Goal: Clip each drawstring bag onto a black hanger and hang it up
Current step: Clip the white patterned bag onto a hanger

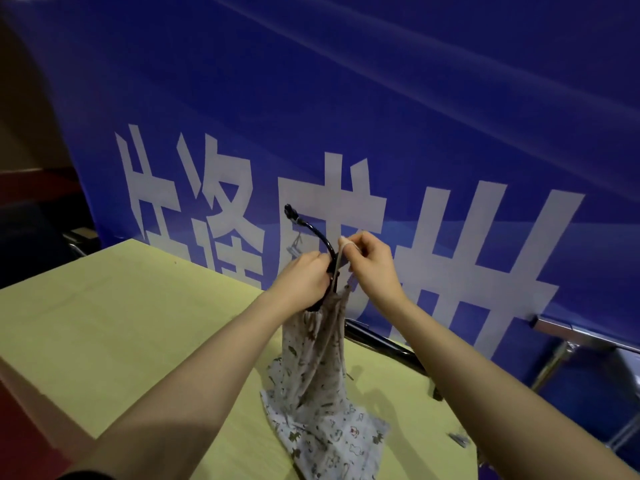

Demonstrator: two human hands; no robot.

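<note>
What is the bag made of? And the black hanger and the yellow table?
Bag: soft printed cloth, probably cotton; it folds and droops limply onto the table.
Hanger: looks like glossy black plastic or coated metal; a highlight runs along its curve, too blurry to settle which.
Table: smooth, matte pale yellow top, perhaps laminate or painted board; hard to say.

I see open counter (104, 323) to the left of my hands, wide enough for a hand to pass. Straight ahead the blue banner (381, 116) stands close behind them and blocks any forward reach. The drawstring bag (311, 375) hangs below and spreads across the counter's middle. On the right, a black bar (381, 341) and metal frame (561, 348) crowd the edge.
</note>
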